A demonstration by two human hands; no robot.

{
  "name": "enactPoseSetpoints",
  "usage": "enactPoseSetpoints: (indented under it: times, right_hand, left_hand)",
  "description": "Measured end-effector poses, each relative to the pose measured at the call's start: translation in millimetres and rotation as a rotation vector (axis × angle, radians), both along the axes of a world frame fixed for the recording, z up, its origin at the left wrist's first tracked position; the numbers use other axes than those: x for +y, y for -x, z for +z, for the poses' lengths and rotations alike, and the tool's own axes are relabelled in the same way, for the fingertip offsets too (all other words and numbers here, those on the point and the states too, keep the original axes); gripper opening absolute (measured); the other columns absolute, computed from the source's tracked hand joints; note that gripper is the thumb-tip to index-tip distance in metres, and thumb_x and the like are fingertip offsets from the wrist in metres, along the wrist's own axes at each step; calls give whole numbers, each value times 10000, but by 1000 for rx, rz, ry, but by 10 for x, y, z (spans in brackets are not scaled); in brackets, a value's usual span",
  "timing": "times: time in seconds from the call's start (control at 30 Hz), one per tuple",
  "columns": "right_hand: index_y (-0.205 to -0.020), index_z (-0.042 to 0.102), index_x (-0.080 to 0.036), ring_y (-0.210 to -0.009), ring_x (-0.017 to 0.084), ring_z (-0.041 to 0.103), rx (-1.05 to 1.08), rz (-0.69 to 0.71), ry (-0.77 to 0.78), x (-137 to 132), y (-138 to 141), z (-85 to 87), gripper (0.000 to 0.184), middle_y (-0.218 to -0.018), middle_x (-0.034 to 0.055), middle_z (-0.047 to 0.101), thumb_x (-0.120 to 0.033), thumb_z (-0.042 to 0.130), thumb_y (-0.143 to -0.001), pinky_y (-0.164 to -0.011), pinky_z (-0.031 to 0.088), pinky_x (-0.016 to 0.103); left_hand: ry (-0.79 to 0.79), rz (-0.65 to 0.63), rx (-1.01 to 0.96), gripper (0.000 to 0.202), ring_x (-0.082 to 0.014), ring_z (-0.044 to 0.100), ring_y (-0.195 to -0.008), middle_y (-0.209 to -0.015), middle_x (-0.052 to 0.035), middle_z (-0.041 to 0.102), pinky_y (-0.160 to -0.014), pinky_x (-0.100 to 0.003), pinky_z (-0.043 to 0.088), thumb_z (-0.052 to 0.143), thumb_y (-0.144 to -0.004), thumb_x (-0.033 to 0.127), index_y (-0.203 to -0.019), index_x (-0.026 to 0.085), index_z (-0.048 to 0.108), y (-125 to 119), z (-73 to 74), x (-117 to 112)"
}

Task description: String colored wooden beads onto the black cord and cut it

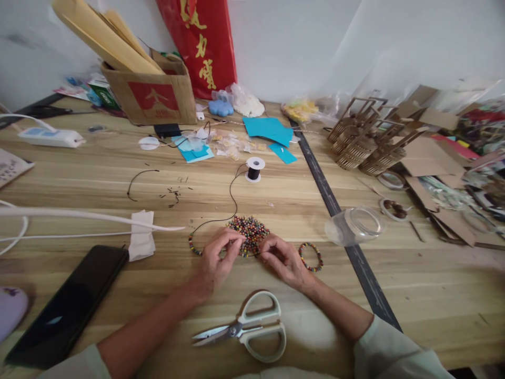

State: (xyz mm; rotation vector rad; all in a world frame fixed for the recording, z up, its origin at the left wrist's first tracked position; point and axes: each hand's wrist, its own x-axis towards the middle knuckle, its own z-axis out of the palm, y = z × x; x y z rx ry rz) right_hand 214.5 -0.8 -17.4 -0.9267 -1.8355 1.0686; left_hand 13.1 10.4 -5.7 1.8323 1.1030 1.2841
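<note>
Head view: from my remote seat I look down on a worktop point(158, 279) of pale wood with long streaked grain, where a loose heap of small round beads point(248, 229) in mixed colours lies between and just beyond the two hands. The left hand point(219, 255) sits at the heap's left edge, its grip drawn in toward a pinch; I cannot tell whether the fingertips close on anything. The right hand point(286, 260), at the opposite edge, has a similarly curled grip with a dark thread-like line near its tips, and I cannot tell if it is grasped. Just left of the left hand I see a curved beaded strand point(192, 246), from which thin black cord point(235, 200) loops back to a white-flanged spool point(253, 169) wound with the same dark material. Beside the right hand lies a finished-looking bead ring point(321, 259), nearly circular and knobbly. Nearer me, scissors point(234, 330) rest with smooth, pale looped handles and metal blades slightly parted, tips to the left. A clear, glossy jar point(351, 226) lies on its side across a flat dark strip point(329, 195). Farther off I make out slatted brown baskets point(355, 139) with angular handles, flat sheets of blue paper point(268, 130) and a matte cardboard box point(153, 100).
</note>
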Motion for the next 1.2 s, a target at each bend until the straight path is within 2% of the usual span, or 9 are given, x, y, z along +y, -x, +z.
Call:
enactPoseSetpoints:
  times: [0.1, 0.17, 0.37, 0.47, 0.67, 0.83, 0.93, 1.1, 1.2]
  right_hand:
    - [-890, 526, -183, -795, 164, 523, 20, -3, -82, -20, 3, 15, 107, -839, 50, 557, -256, 485, -956, -732, 436, 292]
    - [-897, 524, -187, -802, 166, 529, 20, -7, -116, -32, 7, 25, 78, -842, 51, 559, -229, 489, -952, -740, 442, 299]
    - [-934, 524, -199, -833, 177, 545, 9, 11, -170, -59, 21, 53, 43, -863, 59, 567, -187, 484, -945, -752, 458, 314]
    - [-935, 514, -202, -828, 178, 558, 15, 44, -183, -72, 25, 60, 45, -856, 58, 572, -194, 474, -952, -746, 466, 314]
    - [-983, 520, -196, -832, 178, 558, 20, 14, -153, -67, 41, 69, 58, -878, 62, 575, -225, 479, -953, -741, 472, 306]
    - [-983, 579, -182, -782, 167, 549, -100, 90, -141, -23, 93, 74, 91, -901, 75, 590, -233, 519, -937, -685, 466, 279]
    - [-956, 596, -170, -788, 169, 561, -107, 121, -145, -14, 133, 58, 115, -887, 80, 591, -238, 503, -947, -680, 463, 276]
    - [-843, 603, -163, -752, 162, 566, -78, 145, -114, -32, 179, 64, 208, -812, 68, 601, -301, 499, -959, -661, 457, 259]
    - [-785, 599, -160, -732, 161, 565, -66, 148, -110, -42, 198, 75, 268, -785, 65, 593, -332, 492, -961, -639, 455, 254]
  left_hand:
    - [-46, 39, -13, 165, -176, 597, -831, -845, -65, 660, -754, -290, 479, 496, -914, 155, -855, 147, 650, 10, 17, 6]
    - [-90, 19, 13, 144, -183, 592, -852, -852, -65, 659, -797, -315, 474, 516, -907, 150, -867, 150, 655, 6, 8, 3]
    - [-172, -220, 197, 90, -199, 562, -904, -900, -74, 664, -814, -338, 475, 619, -864, 174, -934, 161, 675, -17, -66, -22]
    - [-181, -272, 251, 75, -196, 557, -878, -860, -69, 666, -797, -341, 475, 593, -876, 145, -885, 161, 666, -21, -91, -31]
    - [-213, -213, 216, 67, -186, 552, -857, -838, -60, 624, -778, -334, 479, 604, -854, 115, -836, 162, 649, -13, -51, -79]
    - [-280, -98, 163, 104, -232, 540, -1029, -1054, -98, 585, -896, -411, 474, 620, -819, 95, -799, 182, 673, -28, 110, -126]
    - [-302, -113, 163, 123, -247, 530, -1067, -1083, -97, 584, -925, -443, 471, 617, -811, 85, -793, 194, 672, -43, 150, -139]
    - [-296, -147, 167, 136, -267, 481, -1147, -1133, -99, 577, -966, -470, 454, 614, -806, 71, -811, 198, 664, -60, 93, -184]
    - [-301, -173, 201, 139, -270, 467, -1171, -1157, -100, 571, -984, -467, 439, 609, -809, 73, -830, 201, 659, -56, 116, -208]
